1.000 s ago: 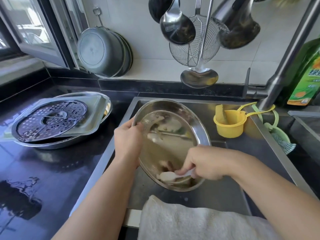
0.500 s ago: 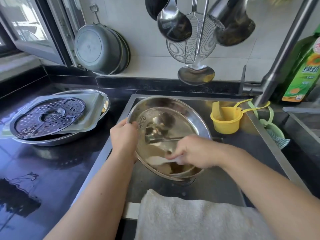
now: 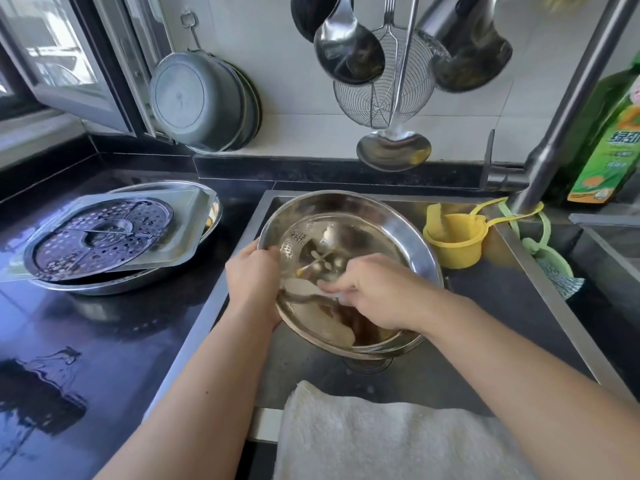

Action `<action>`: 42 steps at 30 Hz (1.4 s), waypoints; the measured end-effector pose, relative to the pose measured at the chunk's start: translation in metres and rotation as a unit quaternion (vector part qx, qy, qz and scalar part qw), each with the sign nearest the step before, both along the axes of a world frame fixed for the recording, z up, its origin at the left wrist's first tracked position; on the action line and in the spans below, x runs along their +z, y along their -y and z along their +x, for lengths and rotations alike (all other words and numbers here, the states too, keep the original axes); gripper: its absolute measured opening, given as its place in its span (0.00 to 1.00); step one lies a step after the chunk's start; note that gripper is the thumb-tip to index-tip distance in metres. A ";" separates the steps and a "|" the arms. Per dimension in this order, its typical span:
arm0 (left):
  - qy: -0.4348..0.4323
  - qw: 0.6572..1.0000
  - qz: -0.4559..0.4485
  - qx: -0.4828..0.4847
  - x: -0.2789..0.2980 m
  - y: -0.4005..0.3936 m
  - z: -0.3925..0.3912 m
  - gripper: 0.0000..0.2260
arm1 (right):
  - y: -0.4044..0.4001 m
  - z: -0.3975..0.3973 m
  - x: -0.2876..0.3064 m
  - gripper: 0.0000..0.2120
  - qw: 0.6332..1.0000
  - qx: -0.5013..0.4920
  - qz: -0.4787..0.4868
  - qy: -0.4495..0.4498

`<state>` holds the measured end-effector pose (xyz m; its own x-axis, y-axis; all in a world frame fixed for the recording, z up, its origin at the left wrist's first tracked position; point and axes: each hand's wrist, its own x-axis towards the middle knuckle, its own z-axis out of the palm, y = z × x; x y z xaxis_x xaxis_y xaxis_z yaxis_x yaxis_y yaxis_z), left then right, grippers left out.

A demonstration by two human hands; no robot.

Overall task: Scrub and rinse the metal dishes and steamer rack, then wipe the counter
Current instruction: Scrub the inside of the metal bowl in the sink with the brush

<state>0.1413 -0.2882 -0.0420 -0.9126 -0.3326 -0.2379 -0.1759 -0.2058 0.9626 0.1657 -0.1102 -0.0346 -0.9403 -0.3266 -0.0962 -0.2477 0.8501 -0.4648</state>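
A round metal dish [image 3: 391, 221] is tilted over the sink [image 3: 512, 306]. My left hand [image 3: 254, 282] grips its left rim. Inside the dish my right hand [image 3: 374, 292] holds a small pale scrubbing cloth [image 3: 304, 287] against the wet bottom. On the black counter [image 3: 104, 341] to the left lies a stack: a perforated round steamer rack [image 3: 100, 233] on a rectangular metal tray [image 3: 180, 237], which sits on another round metal dish [image 3: 104, 289].
A white towel [image 3: 381, 434] hangs over the sink's front edge. Behind the dish are a yellow cup [image 3: 457, 242] and the tap [image 3: 554, 133]. A green detergent bottle [image 3: 609, 140] stands at right. Ladles, a wire strainer [image 3: 381, 95] and pans [image 3: 197, 102] hang on the wall.
My right hand with the cloth has moved up and left across the dish's bottom, from the near rim toward the middle. My left hand keeps its grip on the rim.
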 end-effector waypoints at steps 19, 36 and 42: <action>-0.006 0.999 -0.020 -0.027 0.006 -0.008 0.008 0.16 | -0.006 -0.020 0.007 0.16 0.988 -0.128 0.056 -0.065; -0.007 0.998 0.003 -0.069 0.015 -0.016 0.022 0.16 | -0.010 -0.016 0.004 0.18 0.981 -0.169 0.062 -0.073; -0.009 0.998 -0.015 -0.063 0.018 -0.015 0.021 0.15 | 0.016 0.012 -0.003 0.16 0.994 -0.101 -0.014 -0.036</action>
